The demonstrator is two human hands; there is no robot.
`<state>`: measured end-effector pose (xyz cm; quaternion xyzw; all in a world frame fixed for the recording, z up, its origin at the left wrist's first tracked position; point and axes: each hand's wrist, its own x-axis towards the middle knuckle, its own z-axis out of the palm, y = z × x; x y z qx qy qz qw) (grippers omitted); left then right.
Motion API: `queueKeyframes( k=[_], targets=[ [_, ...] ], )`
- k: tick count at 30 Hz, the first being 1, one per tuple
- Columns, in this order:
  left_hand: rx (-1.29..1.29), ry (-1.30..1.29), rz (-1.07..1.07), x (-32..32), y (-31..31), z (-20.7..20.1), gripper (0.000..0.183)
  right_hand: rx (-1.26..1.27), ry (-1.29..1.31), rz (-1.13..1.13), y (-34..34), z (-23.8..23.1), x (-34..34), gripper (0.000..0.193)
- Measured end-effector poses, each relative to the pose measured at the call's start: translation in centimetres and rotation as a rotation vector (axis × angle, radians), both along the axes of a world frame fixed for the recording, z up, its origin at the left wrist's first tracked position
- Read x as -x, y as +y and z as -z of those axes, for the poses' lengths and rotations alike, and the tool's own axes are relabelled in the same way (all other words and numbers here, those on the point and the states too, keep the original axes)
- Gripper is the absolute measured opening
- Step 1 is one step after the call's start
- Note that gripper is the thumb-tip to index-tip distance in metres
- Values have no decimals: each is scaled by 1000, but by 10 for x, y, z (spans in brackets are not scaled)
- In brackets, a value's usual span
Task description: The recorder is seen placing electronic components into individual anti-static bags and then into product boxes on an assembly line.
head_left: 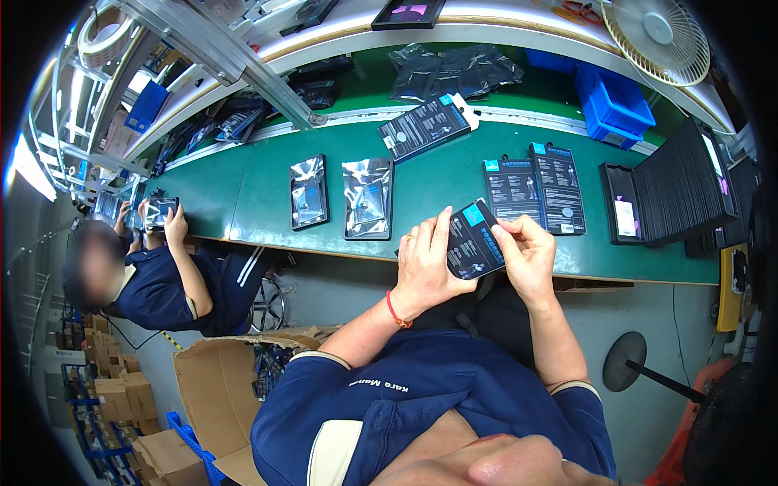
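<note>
Both of my hands hold a black retail box [472,243] with blue printing, just over the near edge of the green table [259,178]. My left hand [425,263] wraps round its left side. At its upper right corner, the thumb and fingers of my right hand [525,255] are closed. Two similar black boxes [512,194] [559,190] lie beyond my right hand. Farther back lies another black box [429,127], tilted, with a white flap at one end. To the left are two black trays [309,193] [369,199] holding silvery bagged items.
A long row of black trays [673,190] stands at the right. Blue bins [612,105] and dark bags [454,73] sit behind, below a shelf with a fan [658,31]. At the left a co-worker [162,279] handles a similar tray. A cardboard box [217,389] stands beside me.
</note>
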<state>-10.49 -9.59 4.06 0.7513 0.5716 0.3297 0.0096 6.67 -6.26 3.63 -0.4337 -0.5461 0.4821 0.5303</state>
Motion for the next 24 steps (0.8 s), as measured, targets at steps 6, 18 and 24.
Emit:
queueKeyframes(
  k=[6, 18, 24],
  targets=[
    [81, -86, -12, 0, 5, 0, 103, -48, 220, -207, -11, -1, -1, 27],
    [233, -252, 64, -71, 66, -34, 109, -19, 195, 102, 25, -14, -19, 50],
    [213, -164, 97, -74, 76, -1, 100, 191, -166, 218, 92, 4, -114, 41]
  ],
)
